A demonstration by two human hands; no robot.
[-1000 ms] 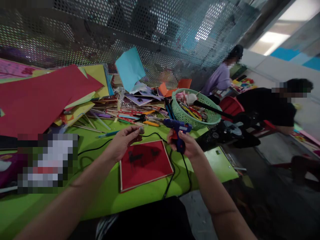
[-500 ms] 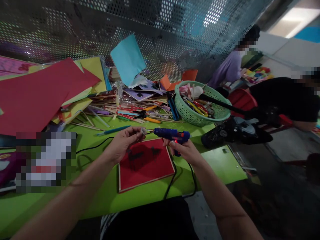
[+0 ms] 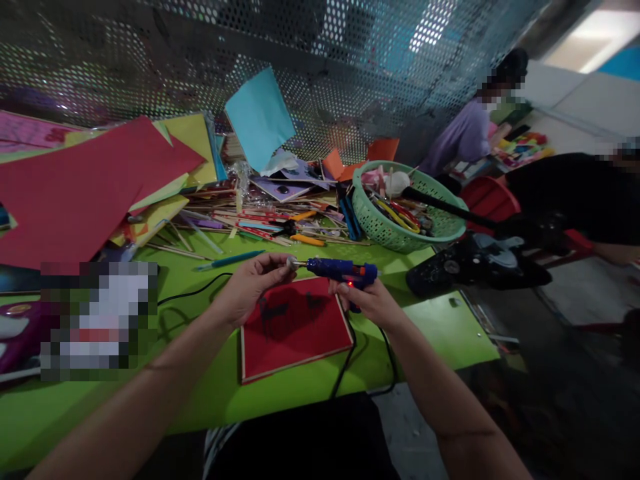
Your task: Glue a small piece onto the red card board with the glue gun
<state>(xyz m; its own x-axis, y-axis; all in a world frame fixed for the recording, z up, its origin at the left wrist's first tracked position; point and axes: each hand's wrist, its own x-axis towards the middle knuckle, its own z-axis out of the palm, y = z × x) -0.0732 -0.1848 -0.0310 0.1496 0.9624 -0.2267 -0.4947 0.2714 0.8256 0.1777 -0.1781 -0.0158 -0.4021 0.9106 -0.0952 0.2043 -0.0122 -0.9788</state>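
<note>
My right hand (image 3: 367, 297) is wrapped round the handle of a blue glue gun (image 3: 340, 269), whose small red light glows and whose nozzle points left. Between the thumb and fingers of my left hand (image 3: 255, 283) is a small pale greyish piece (image 3: 291, 263), too small to name. The nozzle tip is at this piece; whether they touch I cannot tell. Beneath both hands, a red board with a pale edge (image 3: 297, 340) lies on the green table (image 3: 200, 400), bearing shadows of the hands and gun. A black cord (image 3: 345, 373) runs down below the gun.
Behind lie several thin sticks (image 3: 240, 220), a teal pen (image 3: 230, 260) and a green basket of tools (image 3: 410, 233). Red paper sheets (image 3: 75, 193) are stacked at left. A black camera-like device (image 3: 480, 267) stands at right. Two other people sit beyond, one in a purple shirt (image 3: 465, 133).
The view has shifted slightly, so most things appear a little further right. Both hands keep their holds, with the nozzle still at the small piece.
</note>
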